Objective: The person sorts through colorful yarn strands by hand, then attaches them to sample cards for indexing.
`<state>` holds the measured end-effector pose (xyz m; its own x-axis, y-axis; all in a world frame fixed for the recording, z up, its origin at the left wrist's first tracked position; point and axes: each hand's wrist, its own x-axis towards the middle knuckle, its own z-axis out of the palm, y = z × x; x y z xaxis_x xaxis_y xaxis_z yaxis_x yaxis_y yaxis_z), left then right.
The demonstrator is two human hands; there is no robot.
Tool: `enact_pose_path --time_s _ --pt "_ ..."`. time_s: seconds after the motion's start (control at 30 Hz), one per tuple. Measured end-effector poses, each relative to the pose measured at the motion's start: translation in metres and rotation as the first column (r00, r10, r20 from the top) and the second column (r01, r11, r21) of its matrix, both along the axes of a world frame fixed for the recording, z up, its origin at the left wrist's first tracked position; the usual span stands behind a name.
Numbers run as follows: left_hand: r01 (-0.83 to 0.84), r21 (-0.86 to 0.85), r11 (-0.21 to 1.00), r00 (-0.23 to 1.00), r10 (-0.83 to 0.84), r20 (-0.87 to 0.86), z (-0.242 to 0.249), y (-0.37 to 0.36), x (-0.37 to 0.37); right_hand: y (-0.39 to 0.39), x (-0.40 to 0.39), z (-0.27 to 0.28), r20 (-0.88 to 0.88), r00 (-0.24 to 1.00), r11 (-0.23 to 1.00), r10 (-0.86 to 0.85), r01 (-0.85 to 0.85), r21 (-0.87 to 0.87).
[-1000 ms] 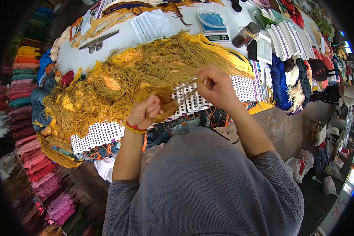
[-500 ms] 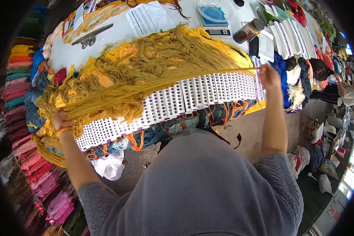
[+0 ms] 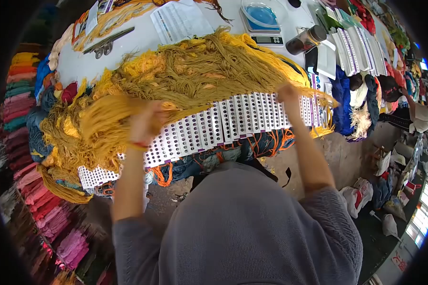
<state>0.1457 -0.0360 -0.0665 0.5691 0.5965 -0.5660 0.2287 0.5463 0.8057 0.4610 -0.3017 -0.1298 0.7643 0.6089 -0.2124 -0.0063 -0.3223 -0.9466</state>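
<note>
A big heap of mustard and olive yarn (image 3: 185,78) covers the table's near side. My left hand (image 3: 147,121), blurred and with a band at the wrist, is closed around a strand bundle of it; a loose loop of golden yarn (image 3: 107,118) swings out to its left. My right hand (image 3: 288,93) is a fist on the yarn at the heap's right end, and a tail of yellow yarn (image 3: 324,97) sticks out past it. Beneath both hands lie white strips with rows of dark holes (image 3: 223,121), partly hidden by the yarn.
Behind the heap are metal clips (image 3: 104,45), a paper sheet (image 3: 180,21), a scale (image 3: 267,39) with a clear bowl, and a dark-lidded jar (image 3: 306,40). Blue yarn (image 3: 343,99) hangs at the right. Coloured skeins (image 3: 38,194) are stacked at left. Another person (image 3: 418,114) is far right.
My left hand has moved right and slightly up with the yarn. My right hand has come left, so the stretched bundle is now slack and bunched, its tail past the right hand.
</note>
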Motion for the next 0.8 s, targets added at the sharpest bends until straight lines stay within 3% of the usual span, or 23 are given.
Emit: enact_pose_path --time_s 0.03,0.07,0.1,0.13,0.23,0.33,0.37,0.43,0.47,0.5,0.57,0.8 --pt "0.053 -0.18 0.982 0.997 -0.043 0.058 -0.025 -0.026 0.025 0.018 -0.024 -0.034 0.046 0.998 0.988 0.05 -0.043 -0.151" --pt "0.116 -0.235 0.965 0.992 -0.101 0.075 -0.048 -0.046 0.044 0.04 -0.053 -0.021 -0.1 0.993 0.976 0.068 -0.086 -0.2" --pt "0.201 -0.202 0.958 0.979 -0.201 0.019 -0.07 -0.061 0.06 0.05 -0.069 -0.026 0.154 0.944 0.925 0.291 -0.237 -0.298" --pt "0.219 -0.162 0.962 0.969 -0.233 -0.079 -0.082 -0.073 0.072 0.059 -0.079 -0.021 0.247 0.882 0.897 0.402 -0.325 -0.299" --pt "0.317 -0.04 0.948 0.913 -0.317 -0.256 -0.091 -0.084 0.097 0.068 -0.088 -0.039 0.308 0.813 0.863 0.495 -0.417 -0.286" --pt "0.372 -0.036 0.927 0.865 -0.361 -0.349 -0.081 -0.084 0.111 0.072 -0.089 -0.043 0.399 0.737 0.833 0.546 -0.427 -0.351" --pt "0.362 0.016 0.932 0.895 -0.343 -0.287 -0.08 -0.085 0.113 0.074 -0.09 -0.042 0.398 0.738 0.833 0.546 -0.426 -0.352" --pt "0.305 0.026 0.952 0.925 -0.289 -0.248 -0.091 -0.089 0.117 0.077 -0.091 -0.038 0.361 0.57 0.65 0.738 -0.456 -0.608" --pt "0.243 0.033 0.969 0.95 -0.231 -0.211 -0.1 -0.091 0.117 0.079 -0.092 -0.031 0.367 0.533 0.62 0.762 -0.438 -0.651" --pt "0.244 0.03 0.969 0.949 -0.232 -0.213 -0.11 -0.093 0.117 0.079 -0.093 -0.029 0.364 0.534 0.618 0.763 -0.439 -0.652" --pt "0.22 0.223 0.95 0.963 -0.175 -0.206 -0.121 -0.096 0.119 0.081 -0.096 -0.028 0.37 0.479 0.577 0.796 -0.415 -0.703" --pt "0.147 0.194 0.97 0.989 -0.14 -0.051 -0.148 -0.1 0.116 0.08 -0.099 -0.023 0.425 0.446 0.596 0.788 -0.379 -0.708"
